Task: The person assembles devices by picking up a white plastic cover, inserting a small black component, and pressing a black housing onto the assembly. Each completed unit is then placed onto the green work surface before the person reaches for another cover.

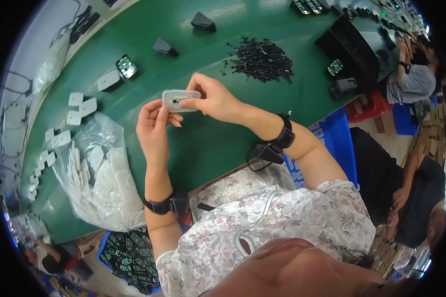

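Note:
A white rounded plastic cover [172, 94] is held level between both hands above the green table. My left hand [152, 126] grips its left end, the thumb and fingers at the edge. My right hand [214, 99] pinches the right end, with the thumb lying across the face of the cover. A small black piece [175, 101] shows on that face beside the right thumb; how it sits there is too small to tell. Beyond my right hand lies a loose pile of small black parts [262, 58]. Nearest my left forearm is a clear plastic bag [104, 188] full of white covers.
White covers [74, 118] lie in a line on the green table [134, 99]'s left side. Farther off are a device with an exposed circuit board [126, 67], black wedge-shaped housings [203, 22] and a black box [349, 52]. Blue bins [339, 143] stand below the edge. Other people sit nearby.

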Action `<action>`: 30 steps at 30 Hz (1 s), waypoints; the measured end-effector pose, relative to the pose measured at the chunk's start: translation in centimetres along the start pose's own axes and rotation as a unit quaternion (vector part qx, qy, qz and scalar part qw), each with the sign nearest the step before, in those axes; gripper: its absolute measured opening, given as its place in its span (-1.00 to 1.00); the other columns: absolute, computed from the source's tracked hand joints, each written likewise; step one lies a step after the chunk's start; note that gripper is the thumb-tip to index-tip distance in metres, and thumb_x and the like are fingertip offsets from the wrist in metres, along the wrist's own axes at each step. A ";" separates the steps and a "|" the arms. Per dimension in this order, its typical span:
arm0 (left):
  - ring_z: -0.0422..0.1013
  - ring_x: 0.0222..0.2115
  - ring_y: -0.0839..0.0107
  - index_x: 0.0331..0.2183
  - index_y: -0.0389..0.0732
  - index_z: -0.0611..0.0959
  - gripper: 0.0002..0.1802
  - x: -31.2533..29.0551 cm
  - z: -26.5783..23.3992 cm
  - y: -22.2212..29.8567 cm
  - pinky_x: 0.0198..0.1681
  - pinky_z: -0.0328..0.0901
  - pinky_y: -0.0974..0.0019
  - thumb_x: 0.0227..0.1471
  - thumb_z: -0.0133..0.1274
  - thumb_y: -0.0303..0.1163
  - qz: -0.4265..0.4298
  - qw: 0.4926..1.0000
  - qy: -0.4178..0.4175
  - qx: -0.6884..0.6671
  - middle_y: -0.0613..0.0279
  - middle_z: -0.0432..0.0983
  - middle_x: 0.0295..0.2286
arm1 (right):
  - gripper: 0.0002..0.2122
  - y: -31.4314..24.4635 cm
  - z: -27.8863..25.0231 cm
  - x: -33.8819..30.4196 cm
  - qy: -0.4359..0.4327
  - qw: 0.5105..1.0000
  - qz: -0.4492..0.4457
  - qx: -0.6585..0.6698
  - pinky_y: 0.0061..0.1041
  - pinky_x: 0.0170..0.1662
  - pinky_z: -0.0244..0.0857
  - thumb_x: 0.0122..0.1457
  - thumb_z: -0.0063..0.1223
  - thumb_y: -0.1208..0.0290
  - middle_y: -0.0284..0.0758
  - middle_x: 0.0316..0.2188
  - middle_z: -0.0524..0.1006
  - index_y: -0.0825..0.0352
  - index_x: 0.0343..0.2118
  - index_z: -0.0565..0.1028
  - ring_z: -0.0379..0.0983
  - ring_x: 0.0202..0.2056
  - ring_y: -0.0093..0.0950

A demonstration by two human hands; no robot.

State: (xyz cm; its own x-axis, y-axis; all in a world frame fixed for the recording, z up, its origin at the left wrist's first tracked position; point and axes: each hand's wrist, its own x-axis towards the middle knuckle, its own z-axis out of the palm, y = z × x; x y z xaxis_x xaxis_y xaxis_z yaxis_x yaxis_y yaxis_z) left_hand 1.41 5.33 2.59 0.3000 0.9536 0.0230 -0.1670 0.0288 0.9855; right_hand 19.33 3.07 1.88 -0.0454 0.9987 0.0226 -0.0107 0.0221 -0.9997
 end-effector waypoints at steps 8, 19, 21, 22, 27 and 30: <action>0.43 -0.44 0.16 -0.42 -0.06 0.64 -0.91 2.5 -4.0 -2.0 -0.38 0.33 0.19 -0.01 0.05 -0.37 0.145 0.851 0.130 0.488 0.19 0.46 -0.41 | -0.71 -2.0 0.3 4.5 0.060 0.920 -0.156 -0.353 -0.60 -0.38 0.29 0.04 0.18 0.26 -0.35 -0.43 0.43 0.32 -0.24 0.45 0.34 -0.51 -0.57; 0.35 -0.33 0.17 -0.13 -0.25 0.43 -0.27 0.8 -0.7 -1.8 -0.41 0.34 0.17 -0.26 0.23 0.03 0.108 0.741 0.156 0.644 0.09 0.30 -0.31 | -0.48 -1.9 7.9 20.9 0.046 0.811 -0.127 -0.569 -0.24 -0.17 0.37 0.10 -0.14 -0.18 -0.15 -0.18 0.48 0.14 -0.07 0.45 0.45 -0.15 -0.16; 0.34 -0.29 0.18 -0.11 -0.25 0.43 -0.24 0.0 1.0 -1.0 -0.40 0.34 0.20 -0.27 0.24 0.05 0.097 0.731 0.133 0.662 0.11 0.30 -0.31 | -0.41 -3.1 8.0 21.8 0.007 0.832 -0.051 -0.553 -0.26 -0.16 0.37 0.04 -0.10 -0.24 -0.16 -0.18 0.52 0.21 -0.09 0.49 0.47 -0.14 -0.25; 0.32 -0.25 0.20 -0.10 -0.26 0.43 -0.22 -0.1 2.1 -0.7 -0.39 0.34 0.22 -0.29 0.24 0.06 0.090 0.720 0.104 0.680 0.12 0.30 -0.30 | -0.43 -3.4 7.4 22.7 -0.007 0.821 -0.034 -0.570 -0.27 -0.14 0.36 0.04 -0.08 -0.23 -0.18 -0.21 0.54 0.21 -0.16 0.53 0.47 -0.14 -0.26; 0.30 -0.18 0.14 -0.02 -0.28 0.37 -0.17 -0.8 3.4 0.2 -0.30 0.32 0.15 -0.28 0.26 -0.01 0.085 0.727 0.073 0.678 0.10 0.32 -0.24 | -0.58 -3.7 6.0 22.8 0.030 0.825 -0.023 -0.564 -0.26 -0.14 0.37 -0.01 0.04 -0.02 -0.17 -0.25 0.56 0.27 -0.30 0.58 0.49 -0.16 -0.22; 0.29 -0.18 0.10 0.00 -0.28 0.35 -0.23 -1.7 3.5 0.1 -0.26 0.31 0.12 -0.22 0.25 -0.12 0.106 0.706 0.078 0.696 0.10 0.32 -0.23 | -0.70 -4.5 5.7 21.9 0.044 0.842 -0.026 -0.537 -0.27 -0.14 0.38 -0.09 -0.02 0.22 -0.16 -0.32 0.58 0.25 -0.34 0.60 0.52 -0.22 -0.24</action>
State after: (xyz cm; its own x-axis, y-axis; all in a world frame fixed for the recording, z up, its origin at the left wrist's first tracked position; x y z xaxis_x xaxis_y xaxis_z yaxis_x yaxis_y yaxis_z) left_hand 4.15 2.72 3.24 0.2823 0.9166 0.2832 0.9246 -0.3386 0.1744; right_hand 12.74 24.54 6.89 0.0020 0.9935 0.1141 0.9012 0.0476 -0.4308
